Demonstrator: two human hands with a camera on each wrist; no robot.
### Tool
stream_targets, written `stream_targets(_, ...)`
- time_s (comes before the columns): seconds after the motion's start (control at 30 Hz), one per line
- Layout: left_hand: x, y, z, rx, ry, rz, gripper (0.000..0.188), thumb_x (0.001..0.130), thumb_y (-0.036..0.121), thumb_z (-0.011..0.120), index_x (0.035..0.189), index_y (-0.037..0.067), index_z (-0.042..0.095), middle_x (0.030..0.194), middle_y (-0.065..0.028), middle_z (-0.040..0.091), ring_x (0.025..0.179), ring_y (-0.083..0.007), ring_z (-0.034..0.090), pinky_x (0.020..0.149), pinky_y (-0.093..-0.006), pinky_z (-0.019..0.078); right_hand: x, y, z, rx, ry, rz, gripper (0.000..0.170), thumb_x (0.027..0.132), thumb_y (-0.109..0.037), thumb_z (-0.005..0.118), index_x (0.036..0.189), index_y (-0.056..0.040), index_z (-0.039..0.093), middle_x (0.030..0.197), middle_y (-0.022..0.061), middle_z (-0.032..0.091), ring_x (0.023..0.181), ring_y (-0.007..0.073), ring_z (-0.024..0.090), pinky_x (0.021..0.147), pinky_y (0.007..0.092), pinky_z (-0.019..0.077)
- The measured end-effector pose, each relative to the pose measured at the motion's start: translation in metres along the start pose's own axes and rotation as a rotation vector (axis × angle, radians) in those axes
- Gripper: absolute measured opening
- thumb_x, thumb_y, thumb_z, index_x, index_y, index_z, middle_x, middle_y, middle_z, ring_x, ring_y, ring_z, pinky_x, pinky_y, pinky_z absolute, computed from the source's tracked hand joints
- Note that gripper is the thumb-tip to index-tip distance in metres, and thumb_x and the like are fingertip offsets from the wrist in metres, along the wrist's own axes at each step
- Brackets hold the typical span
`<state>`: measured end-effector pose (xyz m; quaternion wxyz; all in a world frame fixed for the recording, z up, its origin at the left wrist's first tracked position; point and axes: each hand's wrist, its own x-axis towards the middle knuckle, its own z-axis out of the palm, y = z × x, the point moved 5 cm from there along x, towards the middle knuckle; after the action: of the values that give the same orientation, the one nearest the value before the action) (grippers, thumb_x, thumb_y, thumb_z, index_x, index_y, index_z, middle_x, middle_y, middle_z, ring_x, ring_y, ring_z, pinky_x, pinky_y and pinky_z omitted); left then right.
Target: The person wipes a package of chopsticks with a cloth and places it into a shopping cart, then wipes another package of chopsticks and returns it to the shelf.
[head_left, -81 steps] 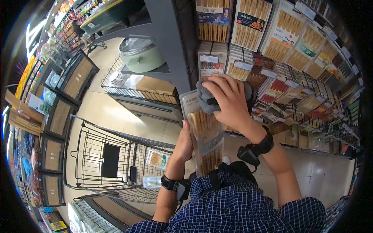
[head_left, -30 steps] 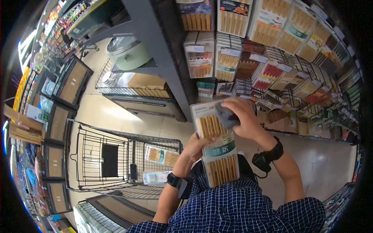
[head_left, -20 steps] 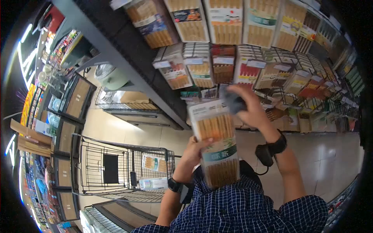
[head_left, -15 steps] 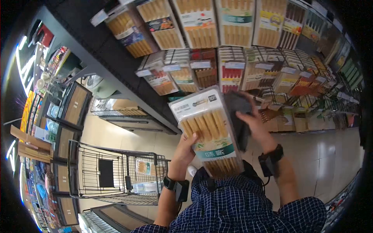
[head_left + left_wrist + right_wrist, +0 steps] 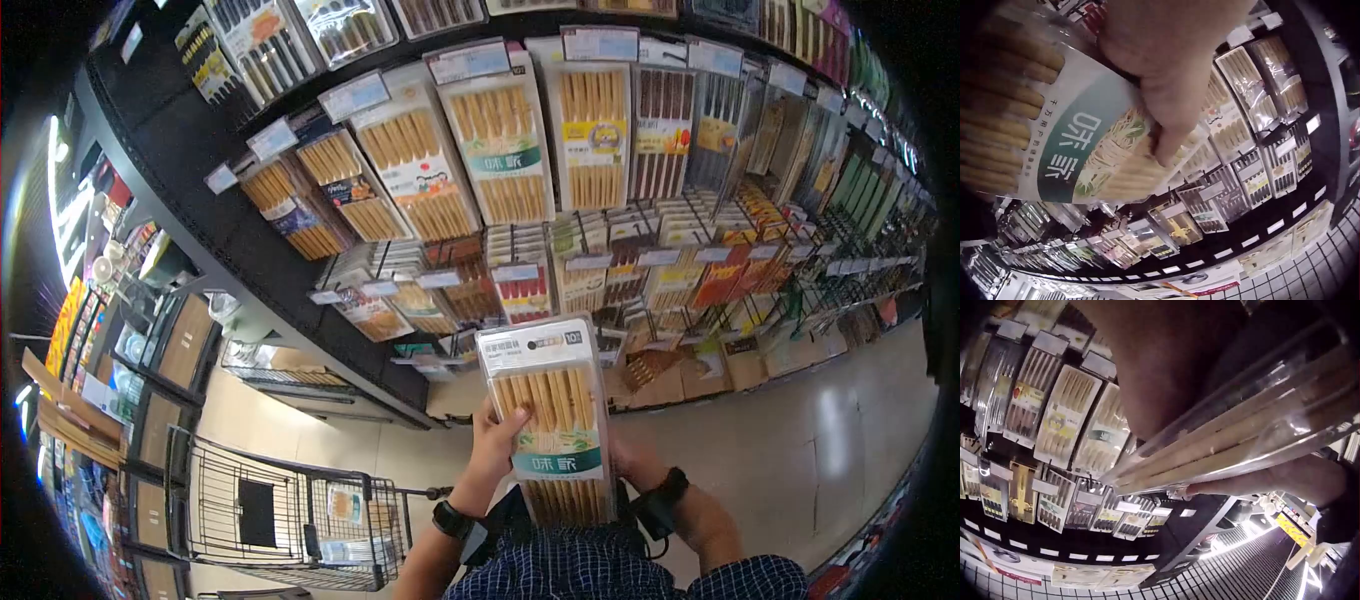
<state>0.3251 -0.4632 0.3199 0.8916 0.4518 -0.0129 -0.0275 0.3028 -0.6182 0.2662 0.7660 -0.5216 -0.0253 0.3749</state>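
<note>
A clear pack of wooden chopsticks with a green label is upright before the person's torso. The left hand grips its left edge, thumb on the front. In the left wrist view this thumb presses the pack. Mostly behind the pack's lower right edge is the blurred right hand, its fingers hidden. The right wrist view shows the pack edge-on, between the right hand and the left-hand fingers. A dark shape lies beside the right hand there, too dim to identify.
Hanging chopstick packs fill the rack ahead, with price tags above. A black shelf post slants down on the left. The wire cart at lower left holds a phone and several packages. Tiled floor lies right.
The head view has turned up toward the rack. The right hand has moved down behind the pack, and the grey cloth-like thing it held is hidden there. The left hand keeps hold of the pack.
</note>
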Motion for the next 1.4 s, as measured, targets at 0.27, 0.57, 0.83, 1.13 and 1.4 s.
stream_targets(0.27,0.039,0.025,-0.002,0.028,0.214,0.032,0.029,0.083,0.008,0.055,0.109,-0.003,0.048,0.103,-0.0124,0.057,0.090,-0.0174,0.057,0.077,-0.0315,0.0488,-0.012,0.001,-0.038,0.118,0.157,-0.072,0.046,0.088,-0.035,0.045,0.118,-0.0005,0.046,0.114,0.0093,0.052,0.105,0.0184,0.048,0.089,0.0301,0.0397)
stream_targets(0.57,0.090,0.073,0.010,0.115,0.105,0.323,0.036,0.084,0.013,0.055,0.113,-0.003,0.043,0.107,-0.0124,0.055,0.093,-0.0165,0.055,0.079,-0.0287,0.0466,0.016,-0.108,-0.035,-0.380,0.419,-0.696,0.060,0.066,-0.015,0.065,0.119,-0.0052,0.040,0.110,0.0069,0.048,0.102,0.0177,0.047,0.088,0.0318,0.0383)
stream_targets(0.83,0.134,0.094,0.046,0.390,-0.159,0.457,0.063,0.082,0.010,0.057,0.130,0.001,0.017,0.114,-0.0102,0.045,0.103,-0.0171,0.046,0.087,-0.0298,0.0401,0.040,-0.182,-0.035,-0.329,0.687,-0.893,0.062,0.063,-0.008,0.065,0.118,-0.0042,0.037,0.108,0.0064,0.048,0.102,0.0165,0.046,0.088,0.0315,0.0380)
stream_targets(1.13,0.165,0.079,0.031,0.480,-0.239,0.371,0.073,0.080,0.005,0.059,0.132,-0.001,0.008,0.124,-0.0138,0.036,0.112,-0.0192,0.040,0.093,-0.0319,0.0347,0.083,-0.189,-0.060,-0.468,0.758,-1.221,0.070,0.066,-0.026,0.072,0.120,-0.0041,0.034,0.108,0.0064,0.045,0.101,0.0176,0.044,0.091,0.0314,0.0339)
stream_targets(1.4,0.189,0.085,0.038,0.424,-0.232,0.360,0.079,0.077,0.007,0.063,0.133,0.000,0.007,0.124,-0.0139,0.037,0.113,-0.0208,0.042,0.093,-0.0334,0.0354,0.089,-0.215,-0.060,-0.421,0.765,-1.077,0.071,0.060,-0.018,0.066,0.120,-0.0079,0.028,0.107,0.0068,0.042,0.101,0.0180,0.043,0.090,0.0323,0.0337)
